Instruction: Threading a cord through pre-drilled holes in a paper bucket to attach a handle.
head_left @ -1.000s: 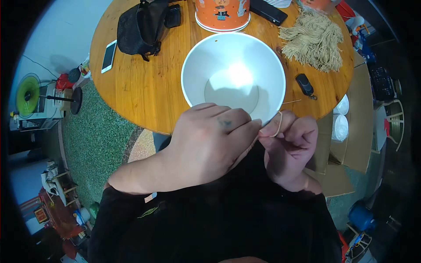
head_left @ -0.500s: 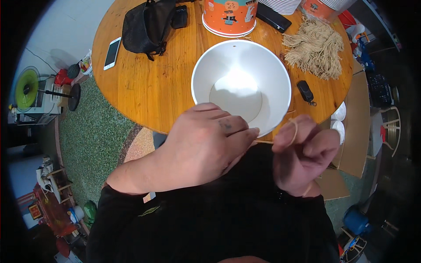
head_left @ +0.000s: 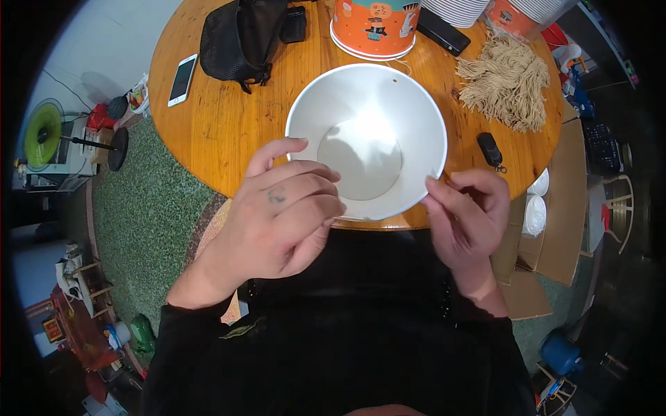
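Note:
A large white paper bucket [head_left: 409, 139] stands with its mouth toward me at the near side of the table, with a small hole below its far rim. My left hand [head_left: 277, 215] has its fingers curled over the near-left rim, the little finger lifted away. At the near-right rim my right hand [head_left: 468, 211] pinches the edge between thumb and fingertips. Any cord at my hands is hidden now. Farther right lies a tangled bundle of tan cords [head_left: 506, 83]. Behind the bucket sits an orange patterned paper bucket [head_left: 374, 31], upside down.
Around the wooden table [head_left: 201, 139] lie a white phone [head_left: 182, 80], a black mesh bag [head_left: 239, 45], a black case [head_left: 444, 33] and a black key fob [head_left: 489, 149]. Stacked paper buckets [head_left: 517, 17] stand far right. An open cardboard box [head_left: 562, 208] is at the table's right.
The cord stretched between my hands is no longer visible. My left hand moved left and my right hand came to the rim. The white bucket turned, its hole shifting right.

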`<act>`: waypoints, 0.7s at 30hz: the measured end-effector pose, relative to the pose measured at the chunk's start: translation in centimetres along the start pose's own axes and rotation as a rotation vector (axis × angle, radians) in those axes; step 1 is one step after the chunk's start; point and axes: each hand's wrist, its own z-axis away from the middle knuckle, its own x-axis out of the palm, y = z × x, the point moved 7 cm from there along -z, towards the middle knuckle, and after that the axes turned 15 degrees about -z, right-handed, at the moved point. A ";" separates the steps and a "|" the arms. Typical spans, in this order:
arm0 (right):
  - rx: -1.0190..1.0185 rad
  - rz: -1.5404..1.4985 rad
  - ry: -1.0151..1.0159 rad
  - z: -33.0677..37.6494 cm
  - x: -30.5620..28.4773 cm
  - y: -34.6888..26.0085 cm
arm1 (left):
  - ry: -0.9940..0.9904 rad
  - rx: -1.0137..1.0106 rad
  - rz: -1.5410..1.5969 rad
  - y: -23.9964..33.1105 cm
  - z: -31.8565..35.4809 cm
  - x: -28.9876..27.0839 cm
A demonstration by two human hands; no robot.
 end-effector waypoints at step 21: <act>0.976 -1.219 -0.549 2.9 5.6 1.0 | 0.265 -0.193 -0.364 -7.3 3.1 -4.9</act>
